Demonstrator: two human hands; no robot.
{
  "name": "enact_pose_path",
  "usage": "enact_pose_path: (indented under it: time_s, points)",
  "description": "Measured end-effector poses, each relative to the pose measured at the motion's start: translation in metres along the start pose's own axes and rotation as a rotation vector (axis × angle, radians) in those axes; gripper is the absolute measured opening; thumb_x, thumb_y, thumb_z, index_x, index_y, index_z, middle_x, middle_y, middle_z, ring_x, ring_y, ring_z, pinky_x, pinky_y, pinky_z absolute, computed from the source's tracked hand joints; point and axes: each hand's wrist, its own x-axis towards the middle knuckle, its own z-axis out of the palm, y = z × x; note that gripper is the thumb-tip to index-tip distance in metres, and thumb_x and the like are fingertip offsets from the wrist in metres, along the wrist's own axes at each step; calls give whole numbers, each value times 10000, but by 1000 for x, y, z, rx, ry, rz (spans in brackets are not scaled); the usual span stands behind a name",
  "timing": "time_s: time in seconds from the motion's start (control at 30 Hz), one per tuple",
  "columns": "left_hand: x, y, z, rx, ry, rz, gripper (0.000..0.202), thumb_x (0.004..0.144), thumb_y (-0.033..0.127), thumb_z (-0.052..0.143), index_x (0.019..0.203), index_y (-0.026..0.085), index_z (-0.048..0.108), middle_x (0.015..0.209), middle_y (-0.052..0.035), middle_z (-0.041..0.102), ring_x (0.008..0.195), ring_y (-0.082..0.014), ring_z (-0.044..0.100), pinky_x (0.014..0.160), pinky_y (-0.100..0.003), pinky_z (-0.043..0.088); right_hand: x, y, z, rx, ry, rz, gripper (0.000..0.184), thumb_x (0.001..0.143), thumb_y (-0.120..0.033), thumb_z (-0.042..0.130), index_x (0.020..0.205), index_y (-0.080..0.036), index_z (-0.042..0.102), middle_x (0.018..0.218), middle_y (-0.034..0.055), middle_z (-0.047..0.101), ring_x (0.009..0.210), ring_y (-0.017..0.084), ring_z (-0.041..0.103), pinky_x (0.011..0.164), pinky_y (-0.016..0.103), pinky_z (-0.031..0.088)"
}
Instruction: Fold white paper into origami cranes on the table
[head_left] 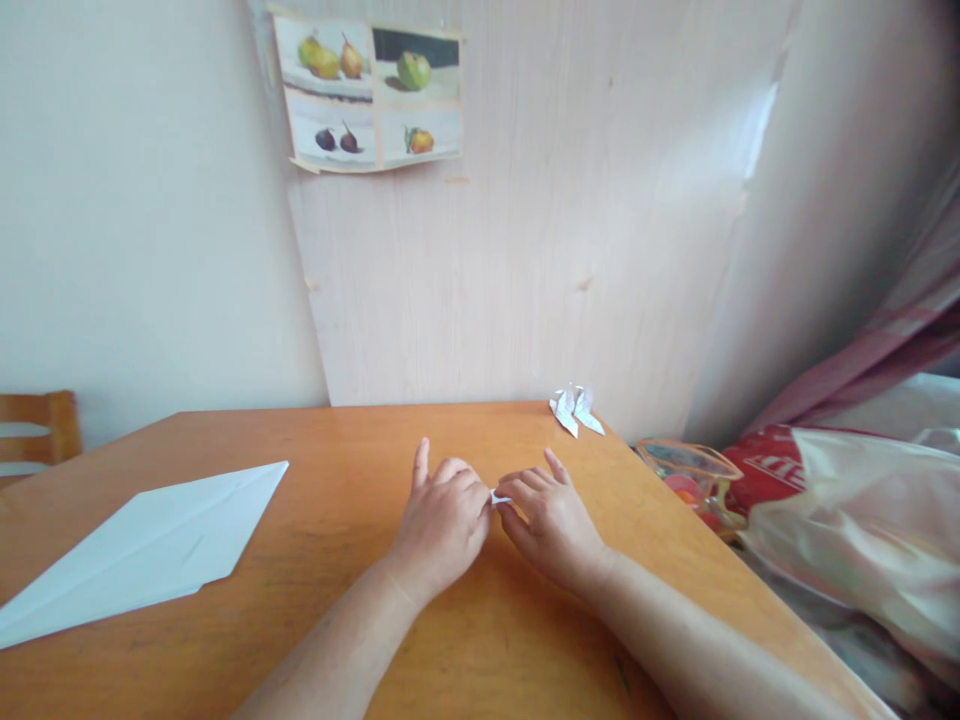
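Note:
Both my hands rest on the orange wooden table [360, 440] near its middle. My left hand [442, 520] and my right hand [551, 520] meet with curled fingers, and together they pinch a small white folded piece of paper [498, 497]; only a sliver of it shows between them. The left index finger sticks out, pointing away from me. Two small white folded paper figures [574, 410] stand at the table's far right corner, beyond my right hand.
A large white paper folded to a long point [150, 550] lies at the left of the table. A plastic bag [847, 520] and a clear bowl [690, 470] sit off the right edge. A wooden chair back [37, 425] is far left. Fruit pictures [371, 95] hang on the wall.

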Motion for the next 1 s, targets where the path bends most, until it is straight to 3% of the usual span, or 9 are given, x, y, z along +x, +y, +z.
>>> enact_pose_path:
  time_s: [0.5,0.77,1.0]
  points:
    - [-3,4,-2,-11,75,-25,164,943,223,529,851,243,663,913,-21,722,1160,-291,555,1171,-677,-83,4,-6,0,-41,66,-2,86,885,-174,575,845,-235,621,882,9,716,909,201,618,1171,506,175]
    - [-8,-12,-6,28,107,-65,170,941,232,537,908,277,698,1010,4,744,1187,-303,539,1143,-689,-163,2,10,-2,-59,81,40,94,881,-166,569,873,-242,623,945,20,717,950,217,600,1156,502,212]
    - [-12,-28,-7,77,170,-107,133,927,241,575,898,271,701,1046,15,753,1182,-308,545,1145,-690,-147,3,28,-7,-100,83,126,85,868,-177,575,838,-238,625,942,32,715,944,227,602,1109,478,278]
